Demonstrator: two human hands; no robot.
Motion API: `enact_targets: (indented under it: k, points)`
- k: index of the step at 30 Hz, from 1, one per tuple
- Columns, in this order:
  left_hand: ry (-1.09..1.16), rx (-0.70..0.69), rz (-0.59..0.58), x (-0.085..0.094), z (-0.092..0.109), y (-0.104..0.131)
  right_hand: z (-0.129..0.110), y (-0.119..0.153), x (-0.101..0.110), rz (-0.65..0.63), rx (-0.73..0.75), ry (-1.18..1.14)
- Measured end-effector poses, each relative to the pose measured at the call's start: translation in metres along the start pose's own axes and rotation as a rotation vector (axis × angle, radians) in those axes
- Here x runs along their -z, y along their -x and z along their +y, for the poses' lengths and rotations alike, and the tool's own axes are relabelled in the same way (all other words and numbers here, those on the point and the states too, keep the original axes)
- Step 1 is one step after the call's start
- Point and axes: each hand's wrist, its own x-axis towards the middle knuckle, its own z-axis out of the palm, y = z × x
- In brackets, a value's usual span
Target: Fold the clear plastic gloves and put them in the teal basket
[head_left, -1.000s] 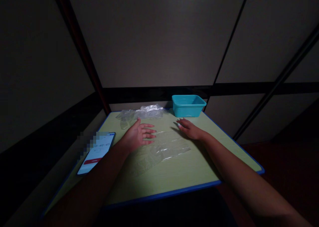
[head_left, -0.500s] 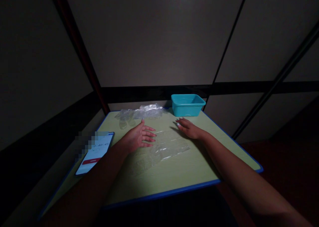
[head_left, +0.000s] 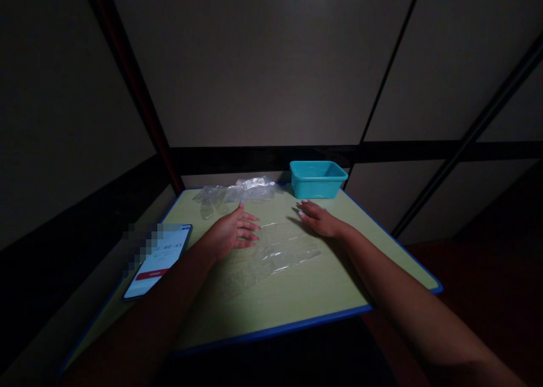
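My left hand is open above the table, thumb up and fingers spread, with nothing in it. Beneath and beside its fingertips lies a clear plastic glove or bag, flat on the tabletop; its exact kind is hard to make out. To the right of that sheet is my right hand, palm turned down, fingers stretched out and holding nothing. It is just in front of a turquoise plastic basket. Behind my left hand lies a crumpled heap of clear plastic.
A phone showing a timer lies at the table's left edge. The pale green table has a blue rim. Dark panelled walls stand directly behind it and on the left.
The whole view has shifted slightly, so the table and basket appear a little further left. My left hand looks marginally lower and more drawn back; both hands stay open.
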Motion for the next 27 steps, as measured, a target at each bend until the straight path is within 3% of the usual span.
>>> enact_targets:
  k: [2,4,6,7,11,14,18,27]
  points:
    - [-0.192,-0.191,0.149,0.002,-0.004,-0.004,-0.005,0.002,0.003,-0.062,-0.050,0.038]
    - [-0.523,-0.448,0.289,0.004,-0.010,-0.008,-0.010,0.004,0.006,-0.106,-0.081,0.065]
    - [-0.885,-0.664,0.322,0.003,-0.018,-0.008,-0.015,0.005,0.008,-0.144,-0.091,0.086]
    - [-1.015,-0.706,0.301,0.002,-0.022,-0.008,-0.017,0.006,0.009,-0.164,-0.092,0.094]
    - [-1.356,-0.511,0.046,-0.008,-0.035,0.001,-0.020,0.006,0.008,-0.155,-0.064,0.095]
    - [-1.421,-0.457,-0.078,-0.016,-0.040,0.005,-0.014,0.002,0.005,0.018,-0.031,0.080]
    - [-1.443,-0.408,-0.147,-0.019,-0.044,0.006,-0.004,-0.007,-0.003,0.202,-0.008,0.099]
    - [-1.450,-0.409,-0.201,-0.015,-0.041,0.004,-0.004,-0.011,-0.010,0.188,0.107,0.160]
